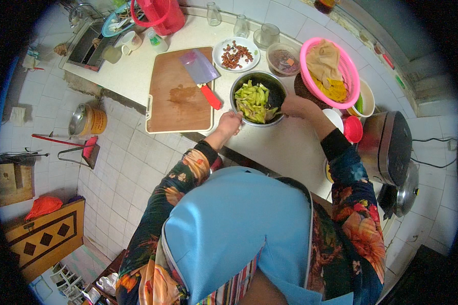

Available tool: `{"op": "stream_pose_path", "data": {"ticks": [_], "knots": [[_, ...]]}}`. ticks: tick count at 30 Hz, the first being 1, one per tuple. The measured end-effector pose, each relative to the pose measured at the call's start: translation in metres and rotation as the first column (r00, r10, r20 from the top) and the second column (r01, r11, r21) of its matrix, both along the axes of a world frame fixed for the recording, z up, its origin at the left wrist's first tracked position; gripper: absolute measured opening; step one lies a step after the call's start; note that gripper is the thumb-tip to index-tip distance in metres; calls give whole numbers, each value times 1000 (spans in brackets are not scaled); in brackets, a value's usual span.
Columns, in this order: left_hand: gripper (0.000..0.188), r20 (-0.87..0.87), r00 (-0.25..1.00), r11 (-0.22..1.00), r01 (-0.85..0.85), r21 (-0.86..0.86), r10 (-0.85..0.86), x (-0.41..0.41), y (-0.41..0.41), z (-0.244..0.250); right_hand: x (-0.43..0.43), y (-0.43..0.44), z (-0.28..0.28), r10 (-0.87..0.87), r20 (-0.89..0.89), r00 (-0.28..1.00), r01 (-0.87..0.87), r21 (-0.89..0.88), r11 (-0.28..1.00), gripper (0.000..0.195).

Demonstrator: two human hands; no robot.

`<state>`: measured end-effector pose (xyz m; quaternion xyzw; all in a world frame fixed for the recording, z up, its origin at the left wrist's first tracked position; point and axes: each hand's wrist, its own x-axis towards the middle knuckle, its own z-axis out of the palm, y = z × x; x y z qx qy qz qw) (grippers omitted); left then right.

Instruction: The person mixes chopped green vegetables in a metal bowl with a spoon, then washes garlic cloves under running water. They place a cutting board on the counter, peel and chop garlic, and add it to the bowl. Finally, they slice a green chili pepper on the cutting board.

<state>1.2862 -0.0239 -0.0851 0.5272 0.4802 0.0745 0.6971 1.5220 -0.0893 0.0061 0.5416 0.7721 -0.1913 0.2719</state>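
Note:
A metal bowl (278, 82) holding chopped green vegetable pieces (252, 98) stands on the counter before me. My left hand (231, 124) grips its near left rim. At the right rim is my right hand (295, 106), its fingers partly hidden, so whether it holds anything cannot be told. Left of the bowl lies a wooden cutting board (175, 99) with a wet patch. A cleaver with a red handle (210, 97) rests across the board's right part, its blade (199, 66) pointing away. Behind the bowl, a white plate (218, 57) bears small reddish-brown pieces.
A lidded plastic container (283, 58), a pink basket (309, 44) with cloth, a red cup (353, 129) and a large dark-topped appliance (399, 148) stand to the right. Glasses (241, 26) line the wall. At the far left are a red bucket (168, 17), mugs (131, 41) and a sink (89, 49).

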Motion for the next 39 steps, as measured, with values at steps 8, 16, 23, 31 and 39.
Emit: {"op": "stream_pose_path", "data": {"ticks": [8, 16, 23, 31, 39], "knots": [[32, 5, 999, 999, -38, 34, 38, -1, -2, 1, -57, -11, -36, -778, -270, -568, 522, -849, -86, 20], [34, 19, 1000, 999, -22, 40, 21, 2, -3, -2, -11, -32, -17, -651, -688, 321, 891, -14, 454, 15], [33, 11, 1000, 998, -28, 49, 27, 2, -2, -8, -37, -9, 0, -490, -115, 864, 503, 240, 830, 23], [38, -45, 998, 996, -29, 87, 33, 1, -3, 14, -24, -27, 27, -559, -82, 825, 551, 338, 763, 22], [34, -12, 1000, 997, -26, 71, 27, 1, -2, 6, -49, -33, 1, -542, -353, 762, 643, 312, 700, 25]]}}
